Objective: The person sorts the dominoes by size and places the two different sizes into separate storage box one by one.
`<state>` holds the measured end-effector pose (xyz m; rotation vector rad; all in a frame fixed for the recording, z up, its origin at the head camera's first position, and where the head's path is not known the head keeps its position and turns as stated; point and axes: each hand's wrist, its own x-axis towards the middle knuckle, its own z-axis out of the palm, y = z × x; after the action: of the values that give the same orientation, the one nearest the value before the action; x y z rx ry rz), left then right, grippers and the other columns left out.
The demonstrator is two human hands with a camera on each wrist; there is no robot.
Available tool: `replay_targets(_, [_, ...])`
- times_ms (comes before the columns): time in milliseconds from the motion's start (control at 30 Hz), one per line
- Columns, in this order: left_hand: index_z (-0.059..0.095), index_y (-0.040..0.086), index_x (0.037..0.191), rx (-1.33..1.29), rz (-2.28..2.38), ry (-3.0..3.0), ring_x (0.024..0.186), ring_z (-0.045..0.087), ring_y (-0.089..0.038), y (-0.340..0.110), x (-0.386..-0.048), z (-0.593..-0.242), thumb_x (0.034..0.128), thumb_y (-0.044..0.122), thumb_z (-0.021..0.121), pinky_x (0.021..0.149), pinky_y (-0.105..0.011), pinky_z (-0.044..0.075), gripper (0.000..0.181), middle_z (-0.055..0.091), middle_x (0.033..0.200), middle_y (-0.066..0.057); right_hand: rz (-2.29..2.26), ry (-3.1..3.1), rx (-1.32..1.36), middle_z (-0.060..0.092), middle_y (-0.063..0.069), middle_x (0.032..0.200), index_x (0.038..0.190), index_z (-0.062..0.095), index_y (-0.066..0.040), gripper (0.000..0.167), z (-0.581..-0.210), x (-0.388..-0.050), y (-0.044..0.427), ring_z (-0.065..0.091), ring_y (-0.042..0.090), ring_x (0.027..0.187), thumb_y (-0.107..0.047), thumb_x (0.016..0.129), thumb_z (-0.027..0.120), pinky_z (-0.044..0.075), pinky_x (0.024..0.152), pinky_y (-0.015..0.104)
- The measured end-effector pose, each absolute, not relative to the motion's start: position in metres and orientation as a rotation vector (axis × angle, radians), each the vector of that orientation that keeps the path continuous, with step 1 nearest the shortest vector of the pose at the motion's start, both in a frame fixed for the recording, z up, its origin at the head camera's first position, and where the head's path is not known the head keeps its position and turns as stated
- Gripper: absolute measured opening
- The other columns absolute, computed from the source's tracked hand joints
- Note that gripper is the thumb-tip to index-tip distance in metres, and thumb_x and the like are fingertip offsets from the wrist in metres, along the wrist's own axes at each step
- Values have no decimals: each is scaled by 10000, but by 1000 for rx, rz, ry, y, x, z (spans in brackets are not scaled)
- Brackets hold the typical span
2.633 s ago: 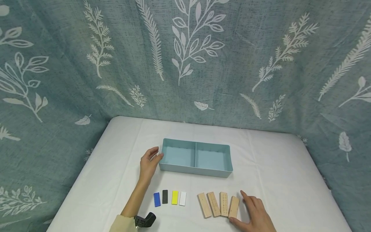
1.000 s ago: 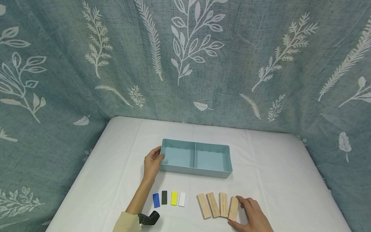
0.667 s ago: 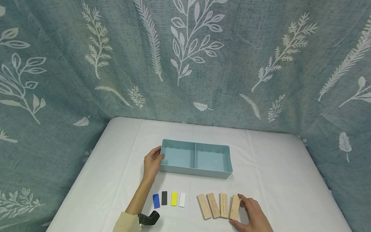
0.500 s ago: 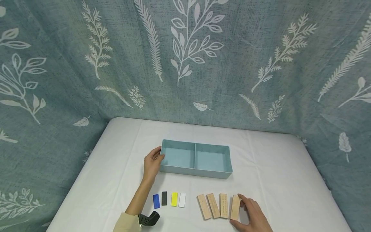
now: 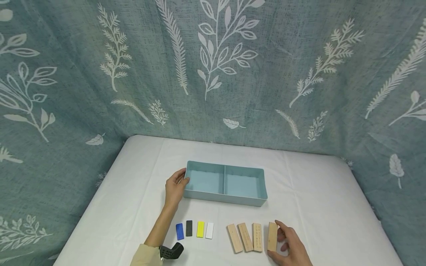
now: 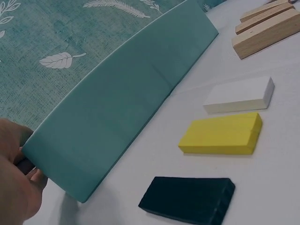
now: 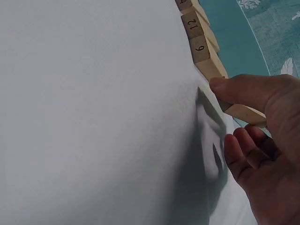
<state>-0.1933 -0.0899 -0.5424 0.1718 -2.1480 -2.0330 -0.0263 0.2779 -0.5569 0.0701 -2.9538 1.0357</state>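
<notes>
My left hand (image 5: 175,187) grips the left end of a teal two-compartment box (image 5: 219,197), thumb over the rim; the left wrist view shows the hand (image 6: 18,173) at the box's end wall (image 6: 112,103). At the lower right, my right hand (image 5: 291,245) pinches a wooden block (image 5: 272,237) by its two ends between thumb and a finger. The right wrist view shows the thumb of this hand (image 7: 267,136) covering part of the held block (image 7: 246,114). Just left of it lie three more wooden blocks (image 5: 257,237), several with printed marks, not touching the held one.
Blue (image 5: 179,231), black (image 5: 189,228), yellow (image 5: 200,229) and white (image 5: 209,230) small blocks lie in a row on the white cloth (image 5: 133,207), in front of the box. A leaf-patterned teal curtain (image 5: 213,111) hangs behind and at both sides.
The left hand has moved right and taken hold of the box's end. The right hand has closed on the rightmost wooden block, which now stands a little further right, apart from the others.
</notes>
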Motion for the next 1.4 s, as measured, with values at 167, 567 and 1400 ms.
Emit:
replay_targets(167, [577, -61, 1309, 163, -2040, -2122, 1299, 502, -373, -90, -194, -545, 918, -18, 625, 1065, -344, 440, 397, 556, 1352, -252, 1236, -2934, -57, 471, 34, 1133, 1479, 361, -83, 1040, -563, -30, 281, 523, 110, 884, -172, 620, 940, 549, 656, 201])
replay_targets(567, [578, -46, 1317, 136, -2067, -2080, 1305, 505, -341, -91, -196, -549, 901, -35, 620, 1028, -240, 452, 418, 553, 1376, -211, 1326, -2962, -192, 431, 9, 1188, 1520, 330, -240, 1109, -584, -36, 292, 536, 193, 985, -102, 605, 941, 573, 715, 198])
replay_targets(1400, [519, -43, 1378, 21, -2208, -2061, 1370, 431, -307, -100, -193, -550, 851, -134, 573, 1042, -187, 412, 538, 481, 1450, -199, 1506, -2644, 229, 474, 80, 1157, 1476, 411, -114, 967, -513, -59, 263, 536, 112, 923, 108, 648, 860, 589, 650, 248])
